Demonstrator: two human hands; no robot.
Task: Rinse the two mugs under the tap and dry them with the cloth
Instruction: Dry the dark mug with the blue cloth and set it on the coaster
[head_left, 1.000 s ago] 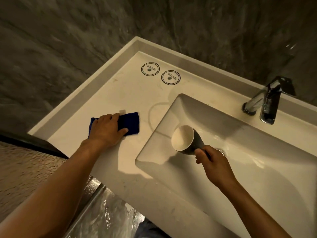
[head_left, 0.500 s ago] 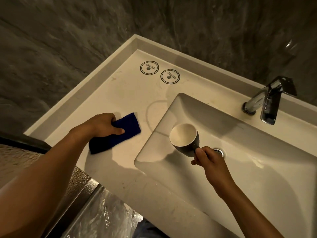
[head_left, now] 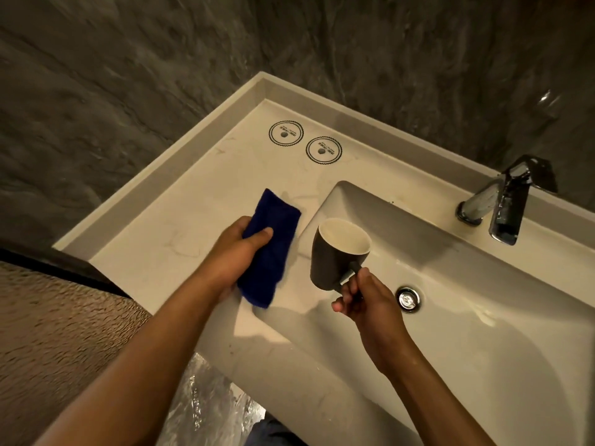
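A dark grey mug (head_left: 331, 259) with a white inside hangs over the left end of the white sink basin (head_left: 483, 300). My right hand (head_left: 367, 300) grips its handle, the mouth turned up and away from me. My left hand (head_left: 235, 255) holds a folded blue cloth (head_left: 273, 246) above the counter, close to the left of the mug, thumb on top of the cloth. Cloth and mug are apart. Only this one mug is in view. The chrome tap (head_left: 505, 204) stands at the back right; no water shows from it.
Two round printed coasters (head_left: 286, 132) (head_left: 323, 150) lie at the back of the white counter (head_left: 193, 201). The drain (head_left: 408, 298) sits mid-basin. Dark stone wall runs behind. A shiny plastic-covered thing (head_left: 206, 407) lies below the counter's front edge.
My left hand has picked the blue cloth up off the counter and carried it right, toward the mug. The right hand has tipped the mug more upright and moved it slightly left.
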